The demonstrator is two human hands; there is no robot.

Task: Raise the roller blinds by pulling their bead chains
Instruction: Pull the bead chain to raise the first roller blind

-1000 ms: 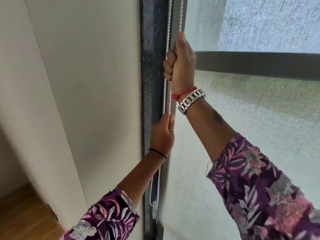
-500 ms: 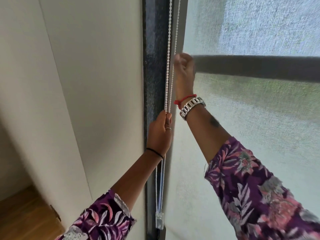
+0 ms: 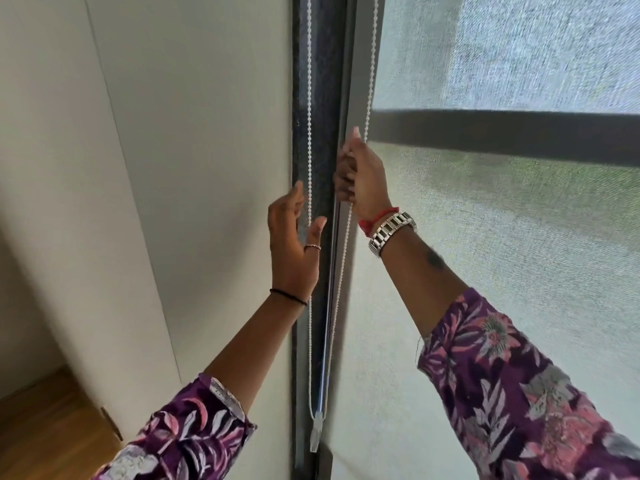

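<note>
White plastic beads, that's the chain (image 3: 309, 98): one loop, so two strands running down the dark frame (image 3: 320, 98) at the blind's left edge. They meet at one small clear weight (image 3: 316, 435) hanging low down by the bottom of the frame. One blind (image 3: 485, 237) in view, a see-through mesh fabric, covering the whole window, with one dark crossbar (image 3: 502, 133) showing behind it.

Two hands up on the chain. Right hand (image 3: 360, 174) is the higher one, fingers curled into a fist around the right strand, thumb pointing up along it. The strand goes in at the top of the fist and comes out below the wrist.

Left hand (image 3: 294, 244) is lower and spread open, thumb and fingers apart. The left strand passes through the gap between thumb and fingers; can't tell if it actually touches skin. No grip there.

One watch (image 3: 391, 230) and one red thread on the right wrist, one black band (image 3: 287, 296) on the left, one ring (image 3: 312, 247). Plain wall (image 3: 190, 168) to the left.
</note>
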